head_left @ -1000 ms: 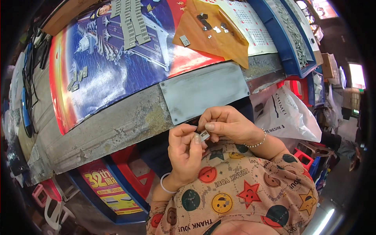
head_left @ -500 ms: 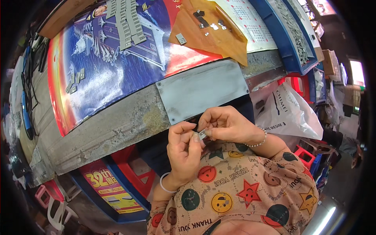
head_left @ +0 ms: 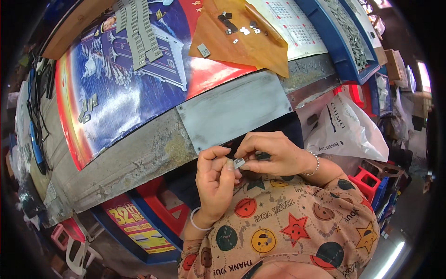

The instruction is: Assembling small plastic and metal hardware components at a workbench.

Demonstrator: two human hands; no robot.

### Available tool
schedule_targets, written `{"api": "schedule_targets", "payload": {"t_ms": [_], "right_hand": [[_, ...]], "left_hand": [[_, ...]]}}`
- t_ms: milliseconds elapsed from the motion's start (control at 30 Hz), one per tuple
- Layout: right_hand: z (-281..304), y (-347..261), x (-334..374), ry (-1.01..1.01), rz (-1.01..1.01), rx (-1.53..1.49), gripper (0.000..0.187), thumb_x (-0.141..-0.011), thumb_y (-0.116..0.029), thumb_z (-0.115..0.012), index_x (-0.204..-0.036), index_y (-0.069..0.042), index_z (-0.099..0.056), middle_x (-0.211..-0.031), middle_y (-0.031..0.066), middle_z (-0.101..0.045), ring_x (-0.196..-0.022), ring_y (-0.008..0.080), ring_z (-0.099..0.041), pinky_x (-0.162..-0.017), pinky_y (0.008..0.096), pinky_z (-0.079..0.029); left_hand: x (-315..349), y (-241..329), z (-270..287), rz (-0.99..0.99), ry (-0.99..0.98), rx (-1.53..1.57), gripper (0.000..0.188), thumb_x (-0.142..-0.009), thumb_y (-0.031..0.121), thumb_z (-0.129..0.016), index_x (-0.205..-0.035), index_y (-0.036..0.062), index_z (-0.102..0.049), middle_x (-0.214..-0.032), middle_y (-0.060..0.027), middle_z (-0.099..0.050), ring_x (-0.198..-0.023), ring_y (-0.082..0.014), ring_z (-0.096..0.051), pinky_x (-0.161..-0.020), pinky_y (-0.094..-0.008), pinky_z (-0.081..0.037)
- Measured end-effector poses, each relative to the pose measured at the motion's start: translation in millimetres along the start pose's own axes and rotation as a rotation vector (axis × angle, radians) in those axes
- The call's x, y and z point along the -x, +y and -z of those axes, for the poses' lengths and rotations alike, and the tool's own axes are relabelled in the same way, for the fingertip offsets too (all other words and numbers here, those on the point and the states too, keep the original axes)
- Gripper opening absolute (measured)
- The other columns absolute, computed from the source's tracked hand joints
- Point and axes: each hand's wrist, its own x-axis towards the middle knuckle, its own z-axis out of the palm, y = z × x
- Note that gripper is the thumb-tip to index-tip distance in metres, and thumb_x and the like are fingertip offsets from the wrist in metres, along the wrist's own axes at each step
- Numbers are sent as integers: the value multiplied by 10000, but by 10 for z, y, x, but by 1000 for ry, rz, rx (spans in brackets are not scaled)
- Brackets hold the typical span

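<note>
A small flat grey rectangular piece with a dark square mark is held in front of my torso, just off the table's near edge. My left hand pinches its left end between thumb and fingers. My right hand is closed at the other end, thumb against the piece and index finger curled above it; the exact grip is partly hidden. Similar grey pieces lie in long rows on the poster, in a small cluster to the left, and singly as a grey piece on the orange sheet.
A pale metal plate is fixed at the table's near edge. Tiny dark and white parts lie on the orange sheet. At the right stands a blue tray of metal parts, above a white plastic bag. A blue-handled tool lies far left.
The right hand's fingers have shifted slightly, and more of the grey piece's face shows, tilted differently. The left hand keeps its pinch. The whole view has swung slightly.
</note>
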Motion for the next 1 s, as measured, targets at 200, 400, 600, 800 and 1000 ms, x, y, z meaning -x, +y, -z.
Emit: {"api": "schedule_targets", "payload": {"t_ms": [200,400,600,800,1000], "right_hand": [[58,40,15,34,35,8,192,-842,-72,-646,-999,17,-580,-894,85,-595,-738,165,-619,-656,270,-515],[100,69,-2,54,63,-7,194,-851,-78,-640,-1005,19,-571,-892,95,-585,-720,164,-607,-649,266,-505],[135,89,-31,51,117,8,198,-848,-72,-637,-1010,14,-562,-876,93,-578,-702,180,-598,-628,281,-496],[202,64,-52,18,106,25,215,-843,-82,-644,-1022,6,-563,-870,92,-572,-697,184,-593,-620,287,-495],[364,-41,-60,143,102,30,233,-822,-46,-660,-1036,6,-582,-847,80,-583,-688,156,-592,-629,269,-497]], "left_hand": [[-10,-38,41,-35,-45,-93,261,-939,36,-500,-1187,-36,-462,-861,-51,-589,-711,-64,-543,-646,-185,-452],[-86,124,30,-398,-3,-737,295,-761,-53,-651,-1052,-31,-610,-932,-146,-613,-766,-244,-612,-702,-300,-498],[-187,185,53,-636,-54,-1046,311,-714,-50,-693,-1013,-11,-620,-893,-154,-610,-774,-276,-602,-664,-327,-481],[-253,288,63,-562,-134,-1032,289,-711,-43,-704,-986,6,-631,-893,-148,-609,-781,-297,-601,-666,-341,-483],[-366,599,215,-482,-18,-1024,229,-734,-45,-678,-954,-4,-630,-898,-141,-620,-797,-259,-605,-700,-317,-481]]}}
